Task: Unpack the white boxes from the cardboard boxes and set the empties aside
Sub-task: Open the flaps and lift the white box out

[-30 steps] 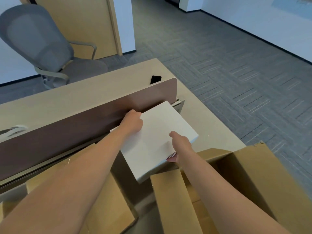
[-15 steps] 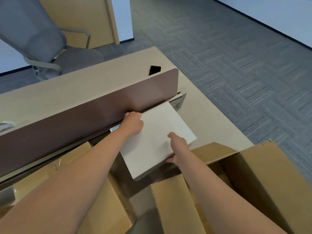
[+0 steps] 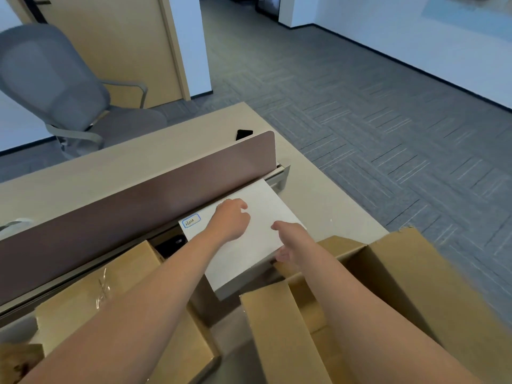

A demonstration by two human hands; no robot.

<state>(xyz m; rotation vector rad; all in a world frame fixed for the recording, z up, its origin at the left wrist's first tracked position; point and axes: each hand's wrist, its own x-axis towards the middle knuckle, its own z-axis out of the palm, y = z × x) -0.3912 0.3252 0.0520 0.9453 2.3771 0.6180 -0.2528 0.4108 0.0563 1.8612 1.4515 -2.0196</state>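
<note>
A flat white box (image 3: 260, 217) with a small blue-edged label at its far-left corner lies against the brown desk divider (image 3: 138, 200). Its near corner sticks out between the cardboard boxes. My left hand (image 3: 231, 220) presses on the box's top with curled fingers. My right hand (image 3: 291, 239) holds its near-right edge, thumb on top and fingers under. An open cardboard box (image 3: 415, 286) stands at the right under my right arm, one flap (image 3: 277, 328) raised. Another cardboard box (image 3: 124, 281), with torn tape on its top, sits at the left under my left arm.
The beige desk (image 3: 332, 206) ends just right of the white box, with grey carpet beyond. A black phone (image 3: 243, 133) lies behind the divider. A grey office chair (image 3: 55, 87) stands at the far left by a wooden door.
The white box has come down and moved forward against the divider. My left hand slid from its far-left corner onto the top, baring the label. My right hand's fingers have loosened at the edge.
</note>
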